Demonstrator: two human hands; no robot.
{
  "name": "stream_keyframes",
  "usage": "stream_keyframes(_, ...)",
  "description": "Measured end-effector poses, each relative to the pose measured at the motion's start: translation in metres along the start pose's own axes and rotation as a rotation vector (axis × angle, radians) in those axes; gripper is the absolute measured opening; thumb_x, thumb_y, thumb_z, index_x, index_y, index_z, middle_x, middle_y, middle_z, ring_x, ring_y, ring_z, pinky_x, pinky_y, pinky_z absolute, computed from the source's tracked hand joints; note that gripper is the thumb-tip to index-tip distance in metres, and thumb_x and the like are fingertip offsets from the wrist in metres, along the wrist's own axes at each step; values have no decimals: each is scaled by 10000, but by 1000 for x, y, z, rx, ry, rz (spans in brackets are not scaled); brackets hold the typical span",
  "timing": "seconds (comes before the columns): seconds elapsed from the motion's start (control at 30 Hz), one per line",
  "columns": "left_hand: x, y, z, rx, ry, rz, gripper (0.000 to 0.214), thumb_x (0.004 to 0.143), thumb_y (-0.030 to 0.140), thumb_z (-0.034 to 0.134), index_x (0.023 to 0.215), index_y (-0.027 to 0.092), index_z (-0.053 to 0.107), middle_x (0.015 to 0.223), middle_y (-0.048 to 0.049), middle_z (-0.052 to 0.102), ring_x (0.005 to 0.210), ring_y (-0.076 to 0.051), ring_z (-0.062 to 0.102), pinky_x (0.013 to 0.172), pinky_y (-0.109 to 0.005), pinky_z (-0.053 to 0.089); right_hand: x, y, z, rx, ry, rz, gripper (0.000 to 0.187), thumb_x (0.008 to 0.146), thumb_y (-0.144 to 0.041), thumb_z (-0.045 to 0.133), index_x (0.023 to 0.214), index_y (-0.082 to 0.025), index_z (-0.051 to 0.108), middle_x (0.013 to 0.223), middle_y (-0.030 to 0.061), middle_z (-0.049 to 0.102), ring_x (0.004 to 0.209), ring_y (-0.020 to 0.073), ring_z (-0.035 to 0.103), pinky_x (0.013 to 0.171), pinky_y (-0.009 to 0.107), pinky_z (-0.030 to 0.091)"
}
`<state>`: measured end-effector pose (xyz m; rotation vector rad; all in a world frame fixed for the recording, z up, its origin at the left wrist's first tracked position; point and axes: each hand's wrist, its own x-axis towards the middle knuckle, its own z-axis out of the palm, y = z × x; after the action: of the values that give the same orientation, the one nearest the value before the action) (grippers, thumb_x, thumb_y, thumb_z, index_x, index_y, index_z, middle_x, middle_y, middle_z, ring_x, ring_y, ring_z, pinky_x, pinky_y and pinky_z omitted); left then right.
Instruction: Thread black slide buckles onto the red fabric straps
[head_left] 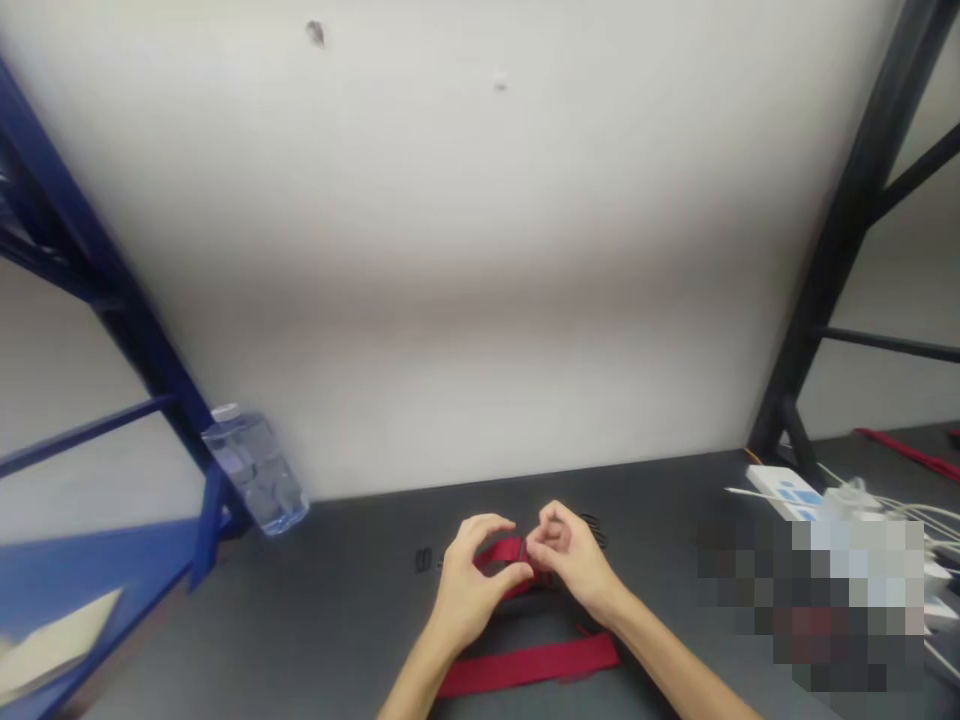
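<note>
Clock positions are centred on the two hands, with 12 o'clock toward the wall (495,350). The right hand (574,562) has thumb and forefinger together, clamped on the right-hand edge of a red strap (504,549), beside a slim dark piece (523,549) set across it. The left hand (466,580) curves around the strap from 9 o'clock. Its thumb and forefinger tips stand apart, with part of the strap visible in the gap; whether this hand bears on the strap cannot be told. The strap is raised in a bend between the hands, above the dark tabletop (322,620).

Small dark parts (423,559) lie at 9 o'clock, near the left hand. Dark rings (595,528) lie between 2 and 3 o'clock, partly hidden behind the right hand. A second red strip (536,665) lies flat at 6 o'clock, below the wrists.

Farther out, a clear bottle (259,475) with a white cap stands between 9 and 10 o'clock, beside a blue frame (142,330). A pale object (56,645) rests on the blue surface between 8 and 9 o'clock. A white power strip (784,490) and pale cables lie near 3 o'clock. A black frame (836,250) rises at 2 o'clock.
</note>
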<state>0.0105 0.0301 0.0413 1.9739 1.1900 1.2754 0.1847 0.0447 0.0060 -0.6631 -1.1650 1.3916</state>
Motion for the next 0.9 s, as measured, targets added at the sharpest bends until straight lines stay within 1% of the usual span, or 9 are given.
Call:
stream_keyframes(0.07, -1, 3, -2, 115, 98, 73, 195, 763, 246, 723, 939, 209, 648, 1012, -68, 616, 991, -245, 557, 891, -351, 435, 2, -1, 0, 5, 13, -8, 388, 720, -282, 774, 822, -224, 404, 669, -63, 583, 555, 91, 510, 536, 203, 414)
stream_keyframes(0.13, -2, 5, -3, 231, 130, 132, 49, 855, 248, 609, 842, 202, 604, 911, -59, 589, 919, -232, 539, 838, -352, 432, 3, -2, 1, -20, 34, -35, 365, 727, -280, 769, 816, -219, 420, 689, -53, 579, 593, 102, 527, 563, 216, 439)
stream_keyframes(0.23, -4, 6, -1, 355, 47, 177, 159, 928, 243, 483, 785, 201, 539, 829, -45, 549, 824, -215, 504, 779, -350, 419, 4, -2, 1, -95, 67, -116, 300, 746, -252, 748, 808, -207, 458, 722, -34, 586, 658, 117, 548, 627, 237, 460)
stream_keyframes(0.37, -5, 8, 0, 431, -75, 168, 201, 959, 249, 417, 778, 202, 492, 799, -34, 522, 780, -204, 478, 777, -359, 404, 3, 0, 2, -207, 87, -201, 211, 747, -212, 731, 751, -189, 521, 722, -17, 592, 713, 140, 569, 706, 268, 470)
stream_keyframes(0.57, -6, 9, -2, 305, -168, 135, 215, 976, 245, 363, 827, 197, 509, 826, -42, 526, 793, -197, 499, 758, -325, 411, 0, 3, 5, -336, 136, -218, 141, 734, -191, 719, 697, -177, 583, 703, 4, 625, 702, 160, 599, 677, 271, 497)
stream_keyframes(0.67, -5, 6, 0, 228, -151, 104, 208, 958, 258, 416, 798, 191, 531, 799, -32, 534, 763, -185, 504, 724, -299, 403, -4, 0, 6, -395, 131, -207, 87, 733, -189, 711, 785, -180, 642, 794, 28, 666, 726, 169, 626, 612, 251, 523)
stream_keyframes(0.73, -4, 5, 2, 165, -132, 62, 213, 942, 268, 454, 767, 184, 542, 777, -23, 540, 736, -175, 507, 690, -280, 396, -7, -4, 7, -461, 76, -230, 213, 706, -170, 726, 912, -198, 680, 947, 50, 685, 794, 183, 648, 602, 244, 547)
stream_keyframes(0.8, -3, 4, 4, 101, -117, 17, 225, 930, 276, 479, 740, 179, 552, 758, -16, 546, 720, -168, 508, 668, -267, 390, -9, -8, 7, -557, 23, -300, 334, 678, -139, 737, 998, -224, 694, 1035, 51, 689, 865, 194, 662, 663, 257, 573)
stream_keyframes(0.9, -2, 2, 6, -7, -98, -34, 231, 912, 284, 513, 719, 172, 569, 741, -9, 556, 718, -163, 511, 672, -259, 392, -11, -9, 7, -687, 13, -416, 358, 684, -115, 715, 1021, -238, 710, 998, 45, 717, 889, 200, 677, 755, 281, 585)
